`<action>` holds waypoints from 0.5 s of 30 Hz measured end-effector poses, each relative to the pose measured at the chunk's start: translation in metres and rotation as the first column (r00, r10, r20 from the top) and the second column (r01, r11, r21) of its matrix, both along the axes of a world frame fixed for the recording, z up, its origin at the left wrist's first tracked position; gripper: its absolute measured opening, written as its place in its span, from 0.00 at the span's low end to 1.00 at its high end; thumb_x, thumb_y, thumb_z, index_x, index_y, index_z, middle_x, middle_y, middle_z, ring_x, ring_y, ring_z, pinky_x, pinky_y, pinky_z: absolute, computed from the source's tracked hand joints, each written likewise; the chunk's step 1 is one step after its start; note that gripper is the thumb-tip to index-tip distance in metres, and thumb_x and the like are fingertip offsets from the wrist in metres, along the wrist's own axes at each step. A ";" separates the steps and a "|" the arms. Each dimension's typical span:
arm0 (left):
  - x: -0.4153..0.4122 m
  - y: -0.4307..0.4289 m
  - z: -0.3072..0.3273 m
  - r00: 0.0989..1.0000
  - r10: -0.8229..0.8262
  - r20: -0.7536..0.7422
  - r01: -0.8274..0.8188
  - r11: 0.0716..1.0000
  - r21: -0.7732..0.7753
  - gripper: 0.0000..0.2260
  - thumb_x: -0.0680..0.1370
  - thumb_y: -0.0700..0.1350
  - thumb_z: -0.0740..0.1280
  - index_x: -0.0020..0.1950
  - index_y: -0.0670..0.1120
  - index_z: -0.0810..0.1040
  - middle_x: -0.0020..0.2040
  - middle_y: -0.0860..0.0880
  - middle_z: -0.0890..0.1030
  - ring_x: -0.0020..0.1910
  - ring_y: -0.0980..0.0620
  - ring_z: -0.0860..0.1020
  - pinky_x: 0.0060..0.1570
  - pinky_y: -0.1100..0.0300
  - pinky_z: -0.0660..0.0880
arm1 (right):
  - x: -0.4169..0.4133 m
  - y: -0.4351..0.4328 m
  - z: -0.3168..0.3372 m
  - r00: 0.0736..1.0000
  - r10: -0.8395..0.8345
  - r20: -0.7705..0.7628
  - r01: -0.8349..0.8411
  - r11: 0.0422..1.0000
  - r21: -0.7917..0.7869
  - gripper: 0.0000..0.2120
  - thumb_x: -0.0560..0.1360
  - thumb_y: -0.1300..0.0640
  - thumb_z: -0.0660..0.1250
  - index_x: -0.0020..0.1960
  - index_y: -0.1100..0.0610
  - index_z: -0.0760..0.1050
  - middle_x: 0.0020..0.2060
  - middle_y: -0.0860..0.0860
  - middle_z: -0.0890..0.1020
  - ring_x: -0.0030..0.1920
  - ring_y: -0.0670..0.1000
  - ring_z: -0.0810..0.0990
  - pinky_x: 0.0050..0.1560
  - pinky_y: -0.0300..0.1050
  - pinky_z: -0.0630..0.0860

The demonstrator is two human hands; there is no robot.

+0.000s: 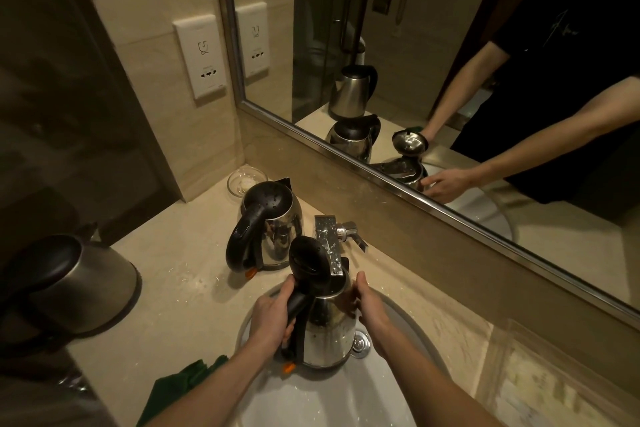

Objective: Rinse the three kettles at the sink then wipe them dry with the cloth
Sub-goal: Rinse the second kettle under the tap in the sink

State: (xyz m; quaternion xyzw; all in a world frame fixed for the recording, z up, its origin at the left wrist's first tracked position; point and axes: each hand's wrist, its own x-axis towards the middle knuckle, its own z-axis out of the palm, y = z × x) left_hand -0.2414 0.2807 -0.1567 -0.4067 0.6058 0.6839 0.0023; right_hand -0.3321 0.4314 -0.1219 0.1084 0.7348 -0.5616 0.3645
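Observation:
Over the white sink (398,388) I hold a steel kettle (329,333) with its black lid raised, right under the chrome tap (329,243). My left hand (273,315) grips its black handle. My right hand (370,308) presses against the wet steel body on the right side. A second steel kettle (266,229) with a black lid stands upright on the counter behind the sink. A third, duller kettle (76,284) stands at the counter's left edge. A dark green cloth (180,388) lies on the counter by my left forearm.
A small glass dish (244,180) sits in the back corner of the beige counter (180,295). A wall mirror (433,45) runs along the back, and a white socket plate (201,59) is on the left wall. The sink drain plug (362,340) shows beside the held kettle.

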 end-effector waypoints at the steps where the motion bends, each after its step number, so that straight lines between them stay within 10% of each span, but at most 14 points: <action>1: 0.000 0.000 0.000 1.000 0.001 0.000 -0.001 1.000 -0.003 0.25 0.80 0.62 0.60 0.37 0.43 0.75 0.25 0.49 0.72 0.21 0.54 0.70 0.25 0.63 0.68 | 0.000 0.000 -0.001 1.000 0.007 -0.002 -0.007 1.000 0.004 0.28 0.83 0.43 0.45 0.67 0.61 0.71 0.68 0.59 0.72 0.69 0.56 0.69 0.71 0.50 0.60; 12: 0.001 0.001 0.002 1.000 -0.004 0.000 0.004 1.000 -0.009 0.25 0.80 0.62 0.61 0.37 0.43 0.75 0.24 0.49 0.71 0.21 0.53 0.69 0.23 0.63 0.67 | 0.000 -0.001 -0.002 1.000 0.018 -0.005 -0.018 1.000 0.009 0.28 0.82 0.42 0.45 0.67 0.60 0.71 0.68 0.58 0.72 0.69 0.56 0.68 0.72 0.53 0.58; 15: 0.000 0.000 0.003 1.000 0.003 0.010 -0.003 1.000 -0.009 0.24 0.80 0.62 0.61 0.39 0.42 0.76 0.25 0.49 0.72 0.21 0.55 0.70 0.23 0.64 0.67 | -0.002 -0.001 -0.001 1.000 0.001 -0.020 -0.001 1.000 -0.031 0.27 0.83 0.43 0.45 0.60 0.59 0.75 0.65 0.58 0.75 0.56 0.51 0.74 0.67 0.48 0.63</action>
